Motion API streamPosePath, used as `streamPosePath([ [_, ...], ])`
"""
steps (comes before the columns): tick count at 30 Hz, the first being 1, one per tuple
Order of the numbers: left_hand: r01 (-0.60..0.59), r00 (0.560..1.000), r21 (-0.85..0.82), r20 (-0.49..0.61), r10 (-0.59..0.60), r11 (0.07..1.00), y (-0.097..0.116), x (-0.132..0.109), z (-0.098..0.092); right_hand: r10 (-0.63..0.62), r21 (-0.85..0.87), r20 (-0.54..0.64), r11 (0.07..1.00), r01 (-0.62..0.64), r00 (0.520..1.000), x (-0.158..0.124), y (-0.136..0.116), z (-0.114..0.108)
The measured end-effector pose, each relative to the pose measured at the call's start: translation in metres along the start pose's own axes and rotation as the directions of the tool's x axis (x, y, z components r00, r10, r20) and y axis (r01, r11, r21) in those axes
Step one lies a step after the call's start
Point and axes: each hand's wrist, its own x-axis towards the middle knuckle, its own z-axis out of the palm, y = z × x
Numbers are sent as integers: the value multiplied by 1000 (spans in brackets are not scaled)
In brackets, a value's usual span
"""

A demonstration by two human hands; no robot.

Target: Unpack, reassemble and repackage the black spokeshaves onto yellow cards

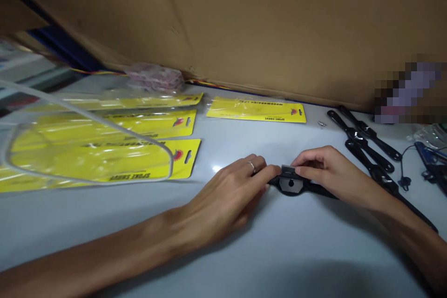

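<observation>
A black spokeshave [291,186] lies on the table between my hands, its grey middle face with a round hole turned up. My left hand [233,186], with a ring on one finger, is closed around its left handle, fingertips by the middle part. A small grey metal plate [288,168] stands at the far edge of that middle. The thumb and fingers of my right hand [323,167] pinch this plate at its right side. The right handle runs beneath my right hand, partly hidden.
Several black spokeshaves [377,167] lie at right. Small metal screws [321,124] lie beyond my hands. Yellow spokeshave cards in clear packaging [256,110] lie left and at the back. A white loop [104,123] crosses the left cards. A cardboard wall [244,23] closes the back.
</observation>
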Motion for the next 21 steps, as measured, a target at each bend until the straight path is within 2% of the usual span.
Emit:
streamPosePath([
  [6, -83, 997, 5, -9, 83, 997, -7, -6, 4, 16, -83, -35, 996, -19, 999, 1, -5, 1],
  [21, -92, 996, -9, -18, 92, 996, -10, -7, 6, -7, -87, 4, 996, 7, 1000, -1, -2, 1],
])
